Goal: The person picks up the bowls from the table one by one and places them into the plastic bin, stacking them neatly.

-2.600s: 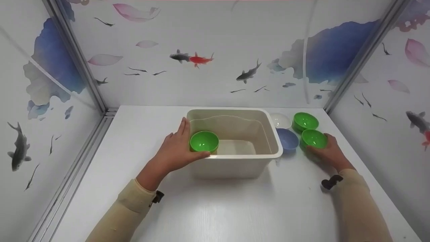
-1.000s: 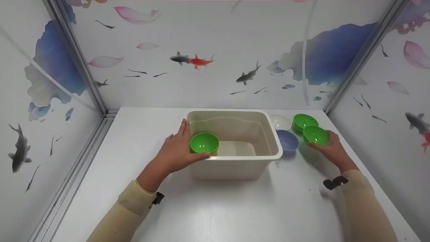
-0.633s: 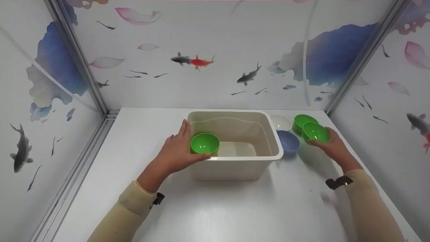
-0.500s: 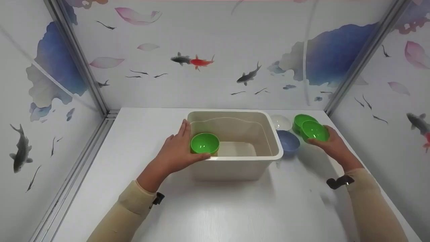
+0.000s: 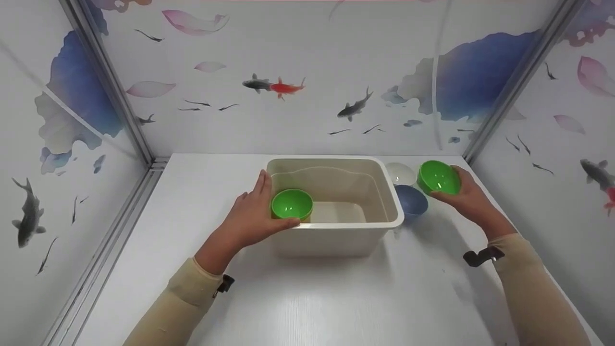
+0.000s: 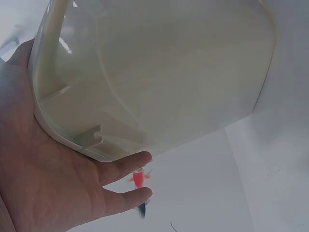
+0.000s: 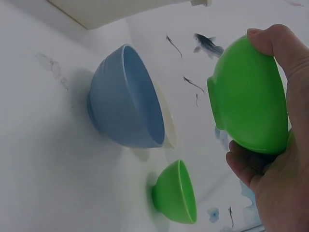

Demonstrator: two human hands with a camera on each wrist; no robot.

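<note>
My right hand (image 5: 468, 194) grips a green bowl (image 5: 438, 178) by its side, raised above the table at the back right. In the right wrist view, the held bowl (image 7: 251, 96) is apart from a second green bowl (image 7: 175, 193), which stands on the table below it; the head view hides that one behind the held bowl. My left hand (image 5: 247, 216) rests with straight fingers against the left rim of a cream plastic bin (image 5: 331, 242), its thumb along the front rim. Inside the bin's left end sits another green bowl (image 5: 292, 204), with a yellowish edge beneath it.
A blue bowl (image 5: 412, 202) and a white bowl (image 5: 401, 174) stand close by the bin's right side. White panels with painted fish (image 5: 287, 88) and metal corner posts (image 5: 519, 79) enclose the white table (image 5: 307, 302) at the back and sides.
My right hand has lifted the green bowl off the table and moved it back and slightly left, over the rear green bowl. The left hand and bin have stayed put.
</note>
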